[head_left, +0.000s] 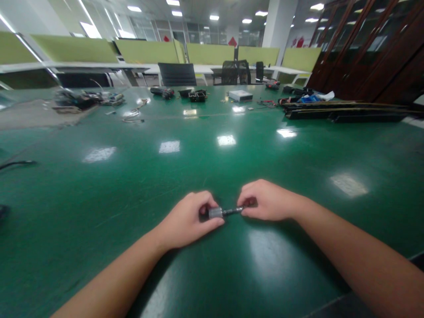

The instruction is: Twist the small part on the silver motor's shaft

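Near the front of the green table, my left hand (190, 218) pinches a small silver cylinder (215, 213) between thumb and fingers. From the cylinder's right end runs a thin dark shaft (231, 212), lying nearly level. My right hand (265, 201) is closed on the far end of this shaft, with thumb and fingertips pressed together. Both hands are low over the tabletop. What kind of part it is, I cannot make out. My left fingers hide the back end of the cylinder, and my right fingertips cover the shaft's tip.
The glossy green table (149, 172) reflects ceiling lights. Across its far side are a white box (240, 95), dark parts (197, 95), a loose cable (132, 115) and a heap of electronics (82, 99). Long black strips (344, 111) are stacked at right. A black cable (18, 163) reaches in from the left.
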Available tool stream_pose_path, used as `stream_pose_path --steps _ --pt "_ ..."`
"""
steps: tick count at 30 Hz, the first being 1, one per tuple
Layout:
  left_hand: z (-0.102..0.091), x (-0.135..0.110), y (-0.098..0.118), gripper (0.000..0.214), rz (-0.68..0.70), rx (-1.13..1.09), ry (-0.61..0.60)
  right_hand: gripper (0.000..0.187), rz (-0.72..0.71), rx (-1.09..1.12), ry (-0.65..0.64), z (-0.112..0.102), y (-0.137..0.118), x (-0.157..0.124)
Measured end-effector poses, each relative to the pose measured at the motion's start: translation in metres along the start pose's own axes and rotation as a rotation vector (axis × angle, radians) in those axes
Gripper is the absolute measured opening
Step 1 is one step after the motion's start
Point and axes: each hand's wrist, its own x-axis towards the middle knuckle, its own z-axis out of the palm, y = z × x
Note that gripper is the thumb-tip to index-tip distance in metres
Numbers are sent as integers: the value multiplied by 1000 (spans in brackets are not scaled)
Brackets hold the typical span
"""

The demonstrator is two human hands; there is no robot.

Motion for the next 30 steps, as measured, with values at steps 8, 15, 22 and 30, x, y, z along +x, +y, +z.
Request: stream_pose_path --steps 8,15,22,30 --pt "5 0 -5 23 -1 -19 49 17 -115 -49 98 27 -12 16" --pt "2 1 -1 33 8 -2 33 16 -106 -37 121 27 -9 14" --pt "1 1 0 21 24 -3 20 16 -112 -35 113 25 -12 13" --pt "3 1 -1 22 8 8 18 16 -109 -16 107 25 -12 12"
